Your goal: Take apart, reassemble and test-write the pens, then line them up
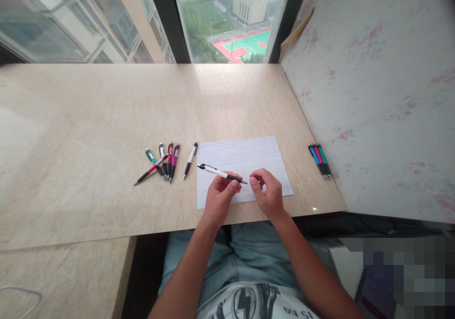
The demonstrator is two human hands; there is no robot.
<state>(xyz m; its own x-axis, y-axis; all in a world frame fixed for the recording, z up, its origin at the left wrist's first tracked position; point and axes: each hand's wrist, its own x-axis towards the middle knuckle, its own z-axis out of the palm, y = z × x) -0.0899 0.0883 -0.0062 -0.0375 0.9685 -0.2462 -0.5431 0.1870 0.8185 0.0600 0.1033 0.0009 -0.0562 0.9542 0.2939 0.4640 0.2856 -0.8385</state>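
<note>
My left hand (221,195) is closed around the dark grip of a white ballpoint pen (213,169). The pen slants down to the right, its silver tip facing my right hand (268,193). That hand is a little apart from the tip, thumb and index finger pinched together and the others curled. Whether anything small lies between them, I cannot tell. Beneath both hands lies a sheet of paper (241,152) with rows of faint handwriting. Just left of the sheet is another white pen (191,159) with a black grip.
Farther left, several pens (169,155) lie in a loose pile, a pink one (152,168) across the others. Blue, pink and green pens (319,160) lie side by side near the papered wall (377,96). The stone-patterned desk (88,120) runs back to a window.
</note>
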